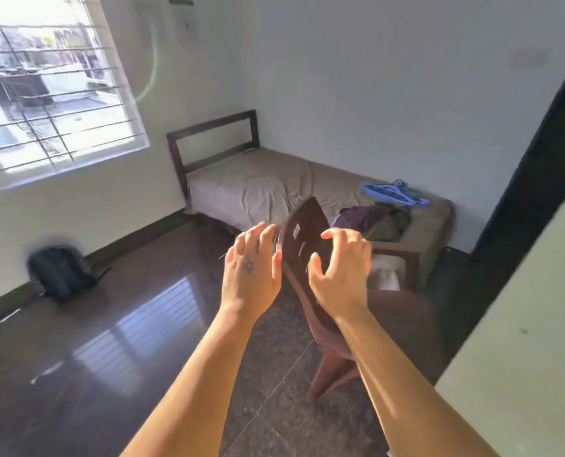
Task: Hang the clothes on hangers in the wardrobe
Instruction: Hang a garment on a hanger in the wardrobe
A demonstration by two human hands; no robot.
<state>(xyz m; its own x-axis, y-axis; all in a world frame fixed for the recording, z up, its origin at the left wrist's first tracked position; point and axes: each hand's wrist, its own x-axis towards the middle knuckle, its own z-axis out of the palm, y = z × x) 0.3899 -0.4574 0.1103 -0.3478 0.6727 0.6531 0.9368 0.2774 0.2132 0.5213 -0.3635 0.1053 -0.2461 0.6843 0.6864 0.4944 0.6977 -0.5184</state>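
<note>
1. Both hands, left hand [252, 268] and right hand [340, 268], are raised with loosely spread fingers; nothing is gripped.
2. The clothes [373, 221] and blue hangers [395, 192] are seen on the bed [258, 186], partly hidden by a chair [307, 245].
3. The wardrobe cannot be made out.

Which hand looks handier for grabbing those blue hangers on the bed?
Probably the right hand: the hangers and clothes lie on the bed's right end, on its side. Both hands are empty.
</note>
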